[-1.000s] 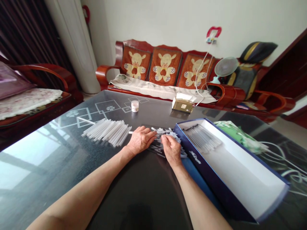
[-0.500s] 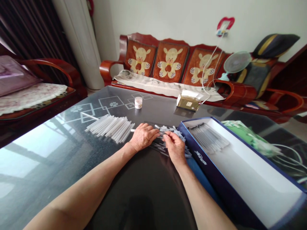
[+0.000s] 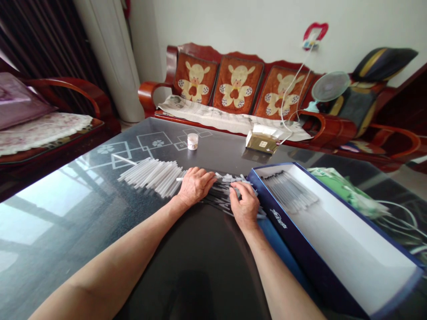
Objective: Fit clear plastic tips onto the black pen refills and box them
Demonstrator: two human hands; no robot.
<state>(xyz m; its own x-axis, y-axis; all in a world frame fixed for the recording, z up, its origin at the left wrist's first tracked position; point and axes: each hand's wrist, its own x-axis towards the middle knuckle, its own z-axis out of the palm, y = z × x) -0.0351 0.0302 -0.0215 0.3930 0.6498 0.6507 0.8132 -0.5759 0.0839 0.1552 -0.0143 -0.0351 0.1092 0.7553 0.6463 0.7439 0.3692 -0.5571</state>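
While white tubes (image 3: 151, 176) lie in a spread at the left of the dark bench (image 3: 100, 213), the left hand (image 3: 196, 184) beside them has its grip closed on a single tube (image 3: 179, 179), one end poking out. A small cup (image 3: 192, 142) stands behind that hand. Loose dark and pale sticks (image 3: 220, 195) lie between the hands; over them curls the right hand (image 3: 246, 202), its grip too hidden to tell. Rightward, a blue box (image 3: 290, 240) contains dark-ended tubes (image 3: 292, 191), with a green bag (image 3: 345, 191) beyond.
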